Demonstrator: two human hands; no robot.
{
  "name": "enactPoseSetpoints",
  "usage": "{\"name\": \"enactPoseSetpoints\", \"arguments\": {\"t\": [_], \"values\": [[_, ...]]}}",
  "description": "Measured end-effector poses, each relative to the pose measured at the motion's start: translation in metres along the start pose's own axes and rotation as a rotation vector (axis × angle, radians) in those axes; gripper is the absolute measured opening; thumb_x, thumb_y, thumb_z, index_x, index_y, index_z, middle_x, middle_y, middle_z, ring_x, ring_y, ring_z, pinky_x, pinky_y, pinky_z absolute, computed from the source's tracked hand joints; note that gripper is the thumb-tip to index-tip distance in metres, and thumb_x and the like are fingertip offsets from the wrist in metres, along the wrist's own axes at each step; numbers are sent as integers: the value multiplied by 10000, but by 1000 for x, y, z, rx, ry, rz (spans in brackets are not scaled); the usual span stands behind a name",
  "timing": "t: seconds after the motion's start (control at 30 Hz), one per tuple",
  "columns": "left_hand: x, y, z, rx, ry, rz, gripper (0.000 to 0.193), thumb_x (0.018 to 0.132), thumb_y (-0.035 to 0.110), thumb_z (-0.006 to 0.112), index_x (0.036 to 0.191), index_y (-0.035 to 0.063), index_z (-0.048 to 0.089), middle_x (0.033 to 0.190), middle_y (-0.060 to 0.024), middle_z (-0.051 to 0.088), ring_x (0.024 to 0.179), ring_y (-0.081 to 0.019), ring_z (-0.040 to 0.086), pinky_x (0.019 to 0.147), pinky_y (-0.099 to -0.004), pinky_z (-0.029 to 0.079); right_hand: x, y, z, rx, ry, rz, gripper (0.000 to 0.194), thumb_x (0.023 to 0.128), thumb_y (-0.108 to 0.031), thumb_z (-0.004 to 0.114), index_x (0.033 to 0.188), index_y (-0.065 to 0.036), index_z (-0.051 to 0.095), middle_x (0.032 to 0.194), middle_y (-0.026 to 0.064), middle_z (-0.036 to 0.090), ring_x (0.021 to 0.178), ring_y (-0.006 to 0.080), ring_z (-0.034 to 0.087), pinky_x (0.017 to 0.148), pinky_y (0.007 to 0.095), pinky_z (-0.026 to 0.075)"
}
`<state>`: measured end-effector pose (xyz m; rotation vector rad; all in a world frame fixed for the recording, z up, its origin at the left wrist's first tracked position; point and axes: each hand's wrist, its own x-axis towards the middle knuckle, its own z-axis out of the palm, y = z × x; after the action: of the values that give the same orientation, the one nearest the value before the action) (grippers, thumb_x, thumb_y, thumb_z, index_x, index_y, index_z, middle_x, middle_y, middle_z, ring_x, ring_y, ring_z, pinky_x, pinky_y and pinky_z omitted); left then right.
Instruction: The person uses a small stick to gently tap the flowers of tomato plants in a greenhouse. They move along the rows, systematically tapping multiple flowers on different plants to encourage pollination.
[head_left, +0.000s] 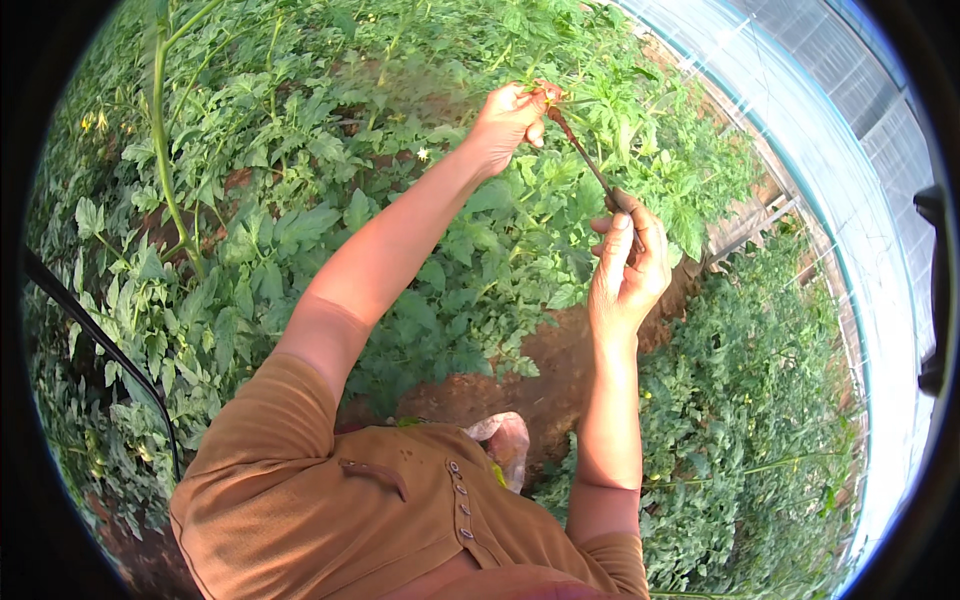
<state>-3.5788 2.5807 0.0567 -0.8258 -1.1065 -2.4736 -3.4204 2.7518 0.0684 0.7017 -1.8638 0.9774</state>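
Observation:
With the thumb and fingers, my right hand (634, 251) grips a thin dark stick (581, 146), perhaps a small brush, with a reddish-brown tip. It slants up and left toward my left hand (514, 124), which is raised over the tomato plants (480, 232). The fingers of my left hand are pinched on a small flower cluster (551, 91) with reddish colour on it. The stick's tip is right at this cluster; whether they touch cannot be made out. The part of the stick behind my right fingers is hidden.
A thick green stem (161, 135) rises at the left, near yellow flowers (94, 120). More tomato plants (735, 420) grow to the right beyond a brown soil path (559, 352). A pinkish plastic bag or cover (510, 446) shows below my chest. A film wall (832, 150) curves along the right.

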Motion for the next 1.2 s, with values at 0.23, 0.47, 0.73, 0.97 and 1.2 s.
{"name": "enactPoseSetpoints", "arguments": {"t": [0.23, 0.47, 0.73, 0.97, 1.2], "values": [[-25, 13, -1, 148, 68, 65, 481, 942, 167, 615, 1358, -8, 447, 1319, -116, 544, 659, -83, 551, 605, -248, 526, -25, 0, -13, 214, 143, 48, 235, 970, -74, 535, 1156, 48, 608, 1070, 145, 611, 760, 154, 664, 557, 217, 528], [-59, 54, -95, 396, 565, 137, 228, 950, 208, 608, 1130, 69, 617, 1069, 0, 625, 746, -55, 525, 643, -217, 517, -76, -7, -31, 236, 198, -7, 236, 991, -85, 475, 1132, 76, 576, 1080, 190, 583, 726, 197, 648, 557, 228, 531], [-73, 36, -134, 529, 629, 32, 236, 914, 229, 666, 1012, 16, 634, 899, -14, 623, 818, -91, 526, 779, -263, 418, -91, -13, 8, 229, 59, -9, 228, 980, -95, 515, 1117, 64, 603, 1013, 181, 613, 698, 160, 638, 553, 222, 516], [-113, 13, -127, 546, 622, -178, 365, 878, 430, 688, 859, 72, 617, 796, 40, 549, 773, -70, 447, 766, -236, 359, -90, -6, 33, 144, -21, 75, 230, 976, -86, 530, 1146, 49, 605, 1035, 163, 606, 702, 155, 636, 569, 239, 509], [-129, 0, -118, 680, 407, -324, 420, 864, 358, 721, 1073, -3, 666, 960, -35, 662, 886, -101, 573, 804, -257, 435, -88, 0, 62, 58, -120, 63, 210, 952, -20, 540, 1144, 28, 609, 1028, 152, 618, 728, 158, 653, 618, 265, 544]]}}
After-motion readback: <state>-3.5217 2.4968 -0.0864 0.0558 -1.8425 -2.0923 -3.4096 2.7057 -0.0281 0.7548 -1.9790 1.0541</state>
